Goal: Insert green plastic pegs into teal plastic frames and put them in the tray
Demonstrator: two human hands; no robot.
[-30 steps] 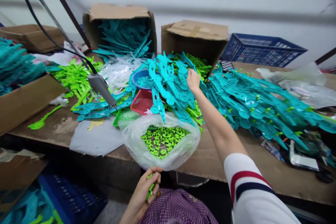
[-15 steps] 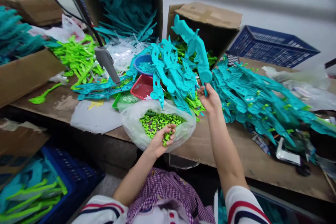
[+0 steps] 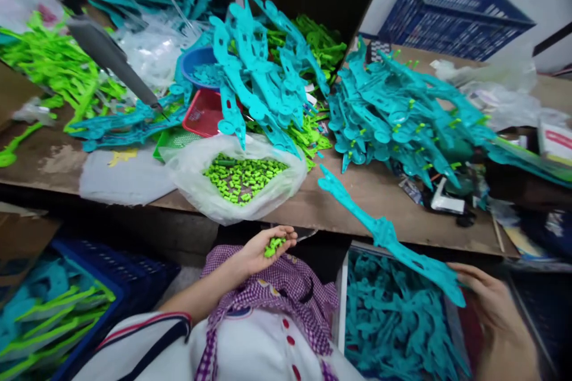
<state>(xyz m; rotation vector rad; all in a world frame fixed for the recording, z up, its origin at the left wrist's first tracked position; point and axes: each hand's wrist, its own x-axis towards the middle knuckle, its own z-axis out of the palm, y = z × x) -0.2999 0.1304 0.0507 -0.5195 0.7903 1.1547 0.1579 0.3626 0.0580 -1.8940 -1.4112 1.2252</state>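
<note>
Cupped palm-up in front of the apron, my left hand (image 3: 255,252) holds several small green plastic pieces (image 3: 273,246), fingers curled round them. My right hand (image 3: 489,294), slightly blurred, grips one end of a long teal plastic part (image 3: 393,242). That part slants up to the left over a bin (image 3: 343,303) of similar teal parts. A clear plastic bag (image 3: 196,187) with its mouth spread holds many more small green pieces (image 3: 241,181). It sits at the table's front edge, just above my left hand.
Teal parts are piled on the table at the middle (image 3: 257,71) and right (image 3: 397,113). A grey electric screwdriver (image 3: 111,59) hangs at left near a red tray (image 3: 196,116) and a blue bowl (image 3: 190,65). A blue crate (image 3: 456,21) stands behind; another crate (image 3: 120,286) is lower left.
My right hand has carried the teal part from above the table down and right, over the lower bin. My left hand has drawn back from the bag with green pieces. The view has shifted.
</note>
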